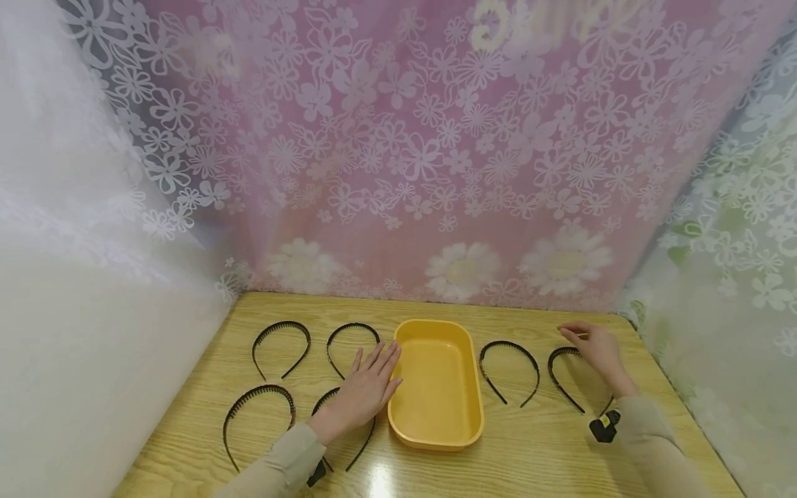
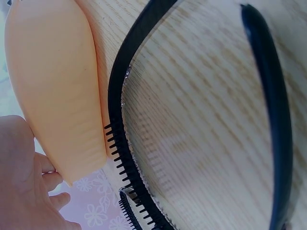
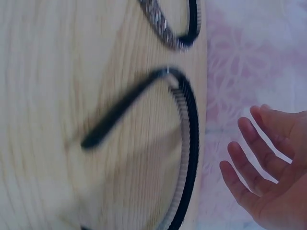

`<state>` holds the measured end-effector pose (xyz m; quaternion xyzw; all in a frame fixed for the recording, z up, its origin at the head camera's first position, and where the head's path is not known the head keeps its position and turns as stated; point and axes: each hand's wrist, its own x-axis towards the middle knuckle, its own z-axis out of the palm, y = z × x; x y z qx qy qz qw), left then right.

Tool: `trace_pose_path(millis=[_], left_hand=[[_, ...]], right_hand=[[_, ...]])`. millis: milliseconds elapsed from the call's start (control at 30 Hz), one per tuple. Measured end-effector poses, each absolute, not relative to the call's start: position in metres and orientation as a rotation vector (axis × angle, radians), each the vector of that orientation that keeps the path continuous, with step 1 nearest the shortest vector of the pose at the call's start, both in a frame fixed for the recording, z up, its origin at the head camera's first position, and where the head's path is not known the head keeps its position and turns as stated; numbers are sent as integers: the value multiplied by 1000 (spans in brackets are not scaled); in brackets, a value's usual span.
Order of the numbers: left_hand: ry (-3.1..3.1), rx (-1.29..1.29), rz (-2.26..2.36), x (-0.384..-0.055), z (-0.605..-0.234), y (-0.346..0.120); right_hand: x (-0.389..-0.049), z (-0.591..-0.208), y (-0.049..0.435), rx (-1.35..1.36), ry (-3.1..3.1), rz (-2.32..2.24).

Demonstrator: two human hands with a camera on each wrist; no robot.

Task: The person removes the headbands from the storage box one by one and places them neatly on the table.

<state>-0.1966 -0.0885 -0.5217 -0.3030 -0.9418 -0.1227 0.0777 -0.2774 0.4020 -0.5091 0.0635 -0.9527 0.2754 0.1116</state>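
Note:
My left hand (image 1: 361,395) lies with fingers extended against the left rim of a yellow plastic tray (image 1: 438,394); in the left wrist view its fingers touch the tray's side (image 2: 57,91). Partly covered by that forearm is a black toothed headband (image 1: 369,437), its teeth plain in the left wrist view. On the right, my right hand (image 1: 599,351) hovers over the rightmost headband (image 1: 551,375), hiding part of its curve. The right wrist view shows that hand (image 3: 276,172) with loosely bent, spread fingers and nothing in them, apart from the headband (image 3: 192,134).
Left of the tray lie more black headbands, one at the back left (image 1: 280,324), one at the front left (image 1: 258,389) and one by the left fingertips (image 1: 330,346). Another headband (image 1: 509,343) lies right of the tray. Flowered curtains (image 1: 448,173) border the wooden table (image 1: 529,449).

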Motion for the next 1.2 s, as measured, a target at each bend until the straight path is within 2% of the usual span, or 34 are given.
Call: trace_pose_path(millis=[367,667,1200], left_hand=[[-2874,-890,-361,-199,-518,-90],[-2898,-866,-430,-200,-519,-92],[-2868,-769,-641,-198,-526,-94]], right_hand=[[-260,-492,346,223,-2799,928],[-239,-493,303,315,-2729,1044],[-197,-501,236,483,-2707,950]])
